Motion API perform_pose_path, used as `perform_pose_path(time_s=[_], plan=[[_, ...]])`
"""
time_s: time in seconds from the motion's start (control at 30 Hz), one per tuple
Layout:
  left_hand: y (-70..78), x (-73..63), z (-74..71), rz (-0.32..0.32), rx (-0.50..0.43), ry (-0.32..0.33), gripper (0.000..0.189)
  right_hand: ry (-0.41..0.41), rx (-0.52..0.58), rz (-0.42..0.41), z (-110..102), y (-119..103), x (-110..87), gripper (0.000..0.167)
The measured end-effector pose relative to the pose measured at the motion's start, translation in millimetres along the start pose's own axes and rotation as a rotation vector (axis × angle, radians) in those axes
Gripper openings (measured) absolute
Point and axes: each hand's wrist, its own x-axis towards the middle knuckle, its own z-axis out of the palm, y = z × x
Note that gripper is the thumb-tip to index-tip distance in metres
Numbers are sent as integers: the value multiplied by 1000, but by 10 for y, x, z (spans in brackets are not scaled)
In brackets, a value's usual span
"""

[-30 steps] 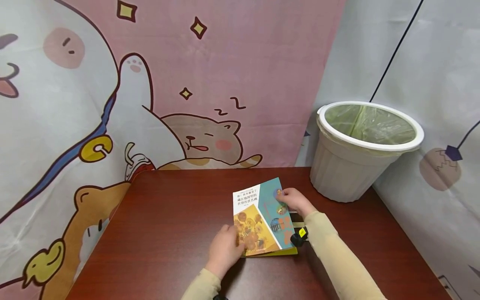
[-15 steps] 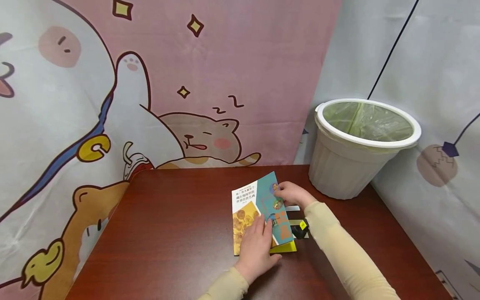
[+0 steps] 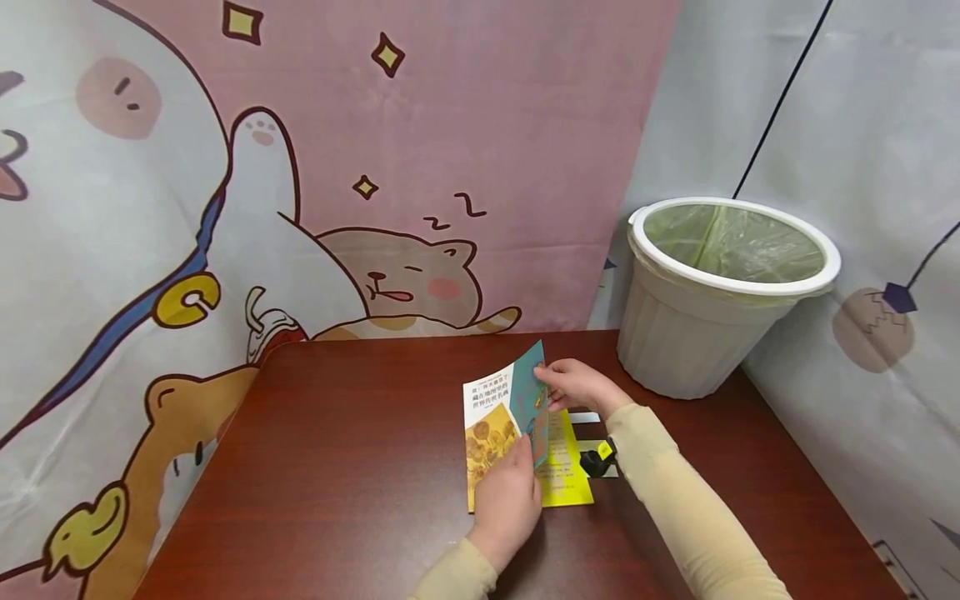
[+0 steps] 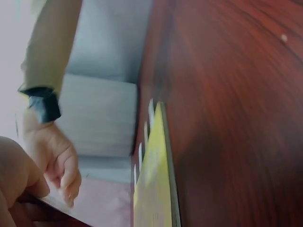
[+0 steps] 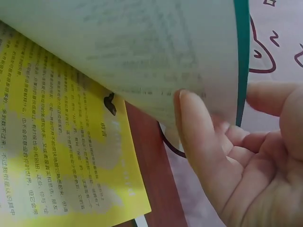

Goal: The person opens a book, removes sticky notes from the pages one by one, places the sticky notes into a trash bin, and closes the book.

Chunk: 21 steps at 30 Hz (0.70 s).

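Note:
A paperback book [image 3: 487, 454] lies on the table, its cover teal, white and yellow with a sunflower painting. Its front cover is lifted along the right side, baring a yellow printed page [image 3: 566, 467]. At the cover's upper right edge, my right hand [image 3: 581, 387] pinches the cover; in the right wrist view the thumb [image 5: 196, 137] lies against its pale inner side. My left hand [image 3: 508, 496] rests on the lower part of the cover, where its thumb is hidden. White tabs [image 3: 585, 417] stick out from the book's right side.
A white bin [image 3: 675, 333] with a greenish liner stands at the table's back right corner. Behind the dark red wooden table [image 3: 337, 450] hangs a cartoon-printed cloth [image 3: 480, 125]. A black wrist device [image 3: 597, 460] sits on the right wrist.
My left hand has moved right from the book's lower left edge onto its cover. My right hand has drawn the cover's edge up and leftward, so the yellow page shows.

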Motion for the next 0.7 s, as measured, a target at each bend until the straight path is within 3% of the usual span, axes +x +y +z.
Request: perform_pose_path(time_s=[0.1,0.23,0.33,0.4,0.5,0.7], plan=[[-67,-24,-51,-80,-141,60,44,27,45,-18,-28,29,-4,46],[-170,-62,-132,-163,-369,155,37,132,75,-32,-108,103,-22,49],[-237,-105,-184,-231,-489,194,17,209,89,-21,-164,195,-19,47],[-275,-138,-204,-283,-549,204,8,246,78,-12,-183,261,-23,47],[-323,-183,-218,-342,-630,201,9,284,53,-4,-182,347,-39,46],[-384,-243,-237,-385,-692,201,21,341,-40,29,-153,535,-36,47]])
